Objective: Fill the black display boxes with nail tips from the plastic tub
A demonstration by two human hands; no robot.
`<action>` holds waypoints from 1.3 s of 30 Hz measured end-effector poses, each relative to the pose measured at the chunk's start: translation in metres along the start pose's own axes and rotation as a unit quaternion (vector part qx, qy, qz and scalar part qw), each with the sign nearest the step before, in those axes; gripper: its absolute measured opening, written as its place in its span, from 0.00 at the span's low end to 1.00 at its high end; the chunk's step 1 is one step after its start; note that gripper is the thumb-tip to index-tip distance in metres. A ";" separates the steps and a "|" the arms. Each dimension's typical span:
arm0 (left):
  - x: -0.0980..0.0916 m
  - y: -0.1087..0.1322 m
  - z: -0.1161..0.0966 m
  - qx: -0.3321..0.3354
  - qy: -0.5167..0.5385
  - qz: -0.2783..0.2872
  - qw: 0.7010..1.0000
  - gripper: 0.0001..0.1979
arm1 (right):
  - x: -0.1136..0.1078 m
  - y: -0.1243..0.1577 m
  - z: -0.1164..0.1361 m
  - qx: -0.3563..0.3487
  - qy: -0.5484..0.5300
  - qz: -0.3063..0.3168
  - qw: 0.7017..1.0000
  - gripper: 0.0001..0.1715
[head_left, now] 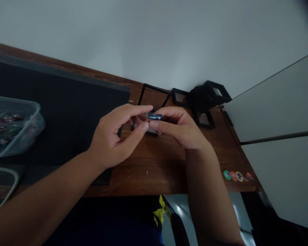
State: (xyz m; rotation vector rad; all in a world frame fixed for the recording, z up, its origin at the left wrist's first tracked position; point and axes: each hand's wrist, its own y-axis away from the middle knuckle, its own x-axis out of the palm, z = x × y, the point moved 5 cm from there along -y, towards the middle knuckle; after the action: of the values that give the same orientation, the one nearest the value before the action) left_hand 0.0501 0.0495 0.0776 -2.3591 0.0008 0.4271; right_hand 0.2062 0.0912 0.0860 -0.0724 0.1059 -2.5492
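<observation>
Over the table, a small shiny dark blue piece (pixel 155 117) with tiny pale dots at its left end is held up; its exact kind is unclear. My right hand (pixel 178 124) pinches it between thumb and fingers. My left hand (pixel 116 130) is curved around the piece's left end, thumb and index finger apart. Its other fingers are partly hidden behind, and no firm grip by it shows. Beneath and behind the hands lie a thin black frame (pixel 168 99) and another dark-edged flat item (pixel 152 131), mostly covered by the fingers.
A clear plastic tub (pixel 37 112) of small mixed pieces stands on a black mat (pixel 66 99) at left. Black boxes (pixel 215 90) are stacked against the wall at back right. Round stickers (pixel 233 176) mark the wooden table (pixel 154 160) near its front right edge.
</observation>
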 end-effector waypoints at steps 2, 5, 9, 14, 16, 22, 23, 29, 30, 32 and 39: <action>0.001 -0.001 -0.002 0.008 0.005 0.004 1.000 0.16 | 0.000 0.000 -0.001 0.003 0.001 0.000 1.000 0.13; 0.001 -0.001 -0.001 0.005 -0.002 0.006 1.000 0.15 | 0.001 -0.001 -0.001 -0.001 -0.010 0.008 1.000 0.13; 0.001 -0.001 0.002 -0.003 -0.023 0.000 1.000 0.15 | 0.000 -0.003 -0.003 0.001 -0.012 0.006 1.000 0.14; 0.001 -0.002 0.003 -0.009 -0.029 0.002 1.000 0.12 | 0.000 -0.002 -0.005 0.013 0.004 0.002 1.000 0.15; 0.001 -0.002 0.003 -0.009 -0.037 -0.002 0.999 0.11 | 0.000 -0.002 -0.006 0.018 0.011 0.002 1.000 0.16; 0.000 -0.004 0.001 0.004 -0.058 -0.018 0.998 0.07 | 0.001 -0.001 -0.008 0.020 0.023 0.017 0.999 0.15; 0.000 -0.004 0.001 0.009 -0.065 -0.018 0.998 0.07 | 0.001 -0.001 -0.008 0.020 0.022 0.022 0.999 0.15; -0.002 -0.003 0.002 0.006 -0.070 -0.022 0.997 0.07 | 0.003 0.001 -0.004 0.019 0.007 0.032 0.999 0.14; -0.002 -0.003 0.002 0.002 -0.066 -0.024 0.998 0.06 | 0.003 0.001 -0.003 0.015 0.005 0.034 0.999 0.14; -0.002 -0.003 0.002 0.000 -0.059 -0.029 0.998 0.05 | 0.004 0.002 -0.002 0.007 0.004 0.039 0.999 0.12; -0.006 -0.003 -0.001 0.010 -0.085 -0.039 0.996 0.06 | 0.006 0.004 -0.001 0.002 0.008 0.044 0.999 0.12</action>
State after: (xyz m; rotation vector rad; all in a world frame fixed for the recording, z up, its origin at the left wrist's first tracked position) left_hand 0.0448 0.0498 0.0822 -2.2885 -0.1663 0.5856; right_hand 0.2033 0.0846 0.0853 -0.0454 0.1066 -2.4621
